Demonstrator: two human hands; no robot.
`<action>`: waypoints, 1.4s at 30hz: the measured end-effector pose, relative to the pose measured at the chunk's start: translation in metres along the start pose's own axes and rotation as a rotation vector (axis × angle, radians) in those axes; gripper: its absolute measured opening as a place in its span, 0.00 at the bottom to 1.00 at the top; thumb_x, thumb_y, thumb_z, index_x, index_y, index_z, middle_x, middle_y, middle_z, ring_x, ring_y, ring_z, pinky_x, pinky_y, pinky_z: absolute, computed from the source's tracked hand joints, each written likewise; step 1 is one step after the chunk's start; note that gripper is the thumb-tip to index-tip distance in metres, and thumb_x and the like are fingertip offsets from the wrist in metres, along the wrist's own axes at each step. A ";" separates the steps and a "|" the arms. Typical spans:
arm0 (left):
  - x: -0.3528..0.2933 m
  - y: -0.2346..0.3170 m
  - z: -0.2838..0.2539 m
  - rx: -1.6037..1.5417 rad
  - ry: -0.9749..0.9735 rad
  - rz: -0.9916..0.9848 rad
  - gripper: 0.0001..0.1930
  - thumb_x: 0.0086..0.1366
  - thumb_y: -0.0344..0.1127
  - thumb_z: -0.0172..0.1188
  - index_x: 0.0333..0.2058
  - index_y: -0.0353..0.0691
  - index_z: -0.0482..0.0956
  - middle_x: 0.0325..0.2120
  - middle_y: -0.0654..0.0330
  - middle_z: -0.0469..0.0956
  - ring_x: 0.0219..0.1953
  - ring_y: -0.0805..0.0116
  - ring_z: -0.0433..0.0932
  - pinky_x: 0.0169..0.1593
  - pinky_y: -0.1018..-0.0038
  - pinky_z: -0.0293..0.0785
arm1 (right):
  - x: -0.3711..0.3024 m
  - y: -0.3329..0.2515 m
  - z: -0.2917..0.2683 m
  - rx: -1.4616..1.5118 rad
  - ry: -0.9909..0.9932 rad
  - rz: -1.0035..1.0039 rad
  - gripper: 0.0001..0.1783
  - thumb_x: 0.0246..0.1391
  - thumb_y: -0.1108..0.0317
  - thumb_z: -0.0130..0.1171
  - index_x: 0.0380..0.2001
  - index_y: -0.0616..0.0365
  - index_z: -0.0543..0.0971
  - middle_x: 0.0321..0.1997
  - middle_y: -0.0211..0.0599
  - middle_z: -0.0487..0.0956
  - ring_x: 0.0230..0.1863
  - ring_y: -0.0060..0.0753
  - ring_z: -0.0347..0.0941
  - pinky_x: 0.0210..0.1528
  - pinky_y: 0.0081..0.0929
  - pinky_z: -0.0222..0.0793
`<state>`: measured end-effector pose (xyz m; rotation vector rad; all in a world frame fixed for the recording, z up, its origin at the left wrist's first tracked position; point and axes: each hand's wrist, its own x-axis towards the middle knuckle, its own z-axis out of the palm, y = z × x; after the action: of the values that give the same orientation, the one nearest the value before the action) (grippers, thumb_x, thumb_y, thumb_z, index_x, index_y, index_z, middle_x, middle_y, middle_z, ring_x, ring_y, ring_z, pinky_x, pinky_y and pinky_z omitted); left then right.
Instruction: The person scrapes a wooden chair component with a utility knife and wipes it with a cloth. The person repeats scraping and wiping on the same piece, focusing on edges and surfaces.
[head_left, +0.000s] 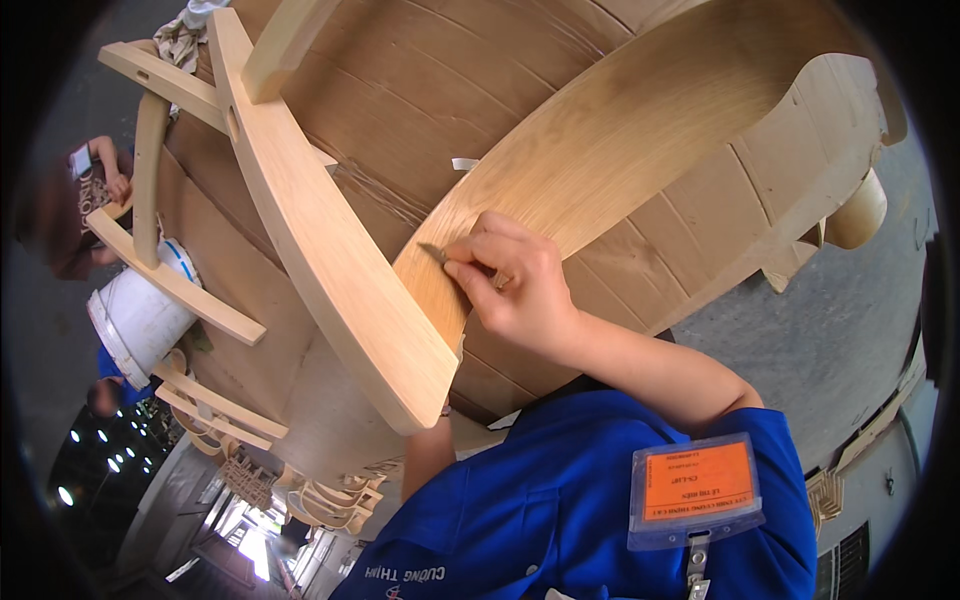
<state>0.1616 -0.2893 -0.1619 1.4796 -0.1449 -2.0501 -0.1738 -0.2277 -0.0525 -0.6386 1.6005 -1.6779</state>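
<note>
My right hand [518, 280] is closed in a pinch on a small thin dark piece [433, 251], whose exact kind I cannot make out. Its tip rests at the near end of a long curved wooden panel [600, 150] with a smooth, brownish grain. Joined across that end is a paler, thick curved wooden rail [320, 240]. From below, my left forearm [430, 458] reaches up behind the rail's lower end, which hides the left hand and its fingers.
Brown cardboard [430, 80] covers the work surface beneath the wood. More curved frame parts [180, 285] lie at left, beside a white bucket [145, 310]. Another person [85, 205] is at the far left. Stacked wooden parts [330, 500] stand farther off, lower left.
</note>
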 end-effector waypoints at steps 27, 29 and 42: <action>-0.138 0.090 0.400 1.906 -0.941 0.840 0.22 0.62 0.30 0.67 0.56 0.38 0.81 0.53 0.57 0.79 0.57 0.60 0.80 0.62 0.66 0.74 | -0.023 -0.006 -0.160 0.299 0.100 0.449 0.08 0.67 0.67 0.66 0.42 0.62 0.85 0.35 0.22 0.82 0.37 0.11 0.73 0.39 0.14 0.65; -0.098 0.051 0.432 2.222 -1.066 0.591 0.20 0.61 0.32 0.69 0.53 0.40 0.83 0.50 0.55 0.78 0.55 0.57 0.79 0.60 0.66 0.75 | -0.031 -0.006 -0.165 0.294 0.115 0.428 0.09 0.67 0.66 0.67 0.41 0.62 0.85 0.33 0.21 0.80 0.34 0.11 0.70 0.35 0.15 0.62; -0.057 0.007 0.448 3.066 -0.917 -0.662 0.16 0.54 0.25 0.72 0.43 0.41 0.87 0.44 0.54 0.82 0.53 0.51 0.81 0.52 0.60 0.80 | -0.067 0.002 -0.224 0.272 0.303 0.431 0.09 0.68 0.67 0.65 0.43 0.62 0.85 0.35 0.20 0.80 0.36 0.11 0.71 0.39 0.15 0.63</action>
<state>-0.2245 -0.3770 0.0548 -0.0894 1.5316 0.2592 -0.3045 -0.0349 -0.0704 0.1011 1.5338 -1.6674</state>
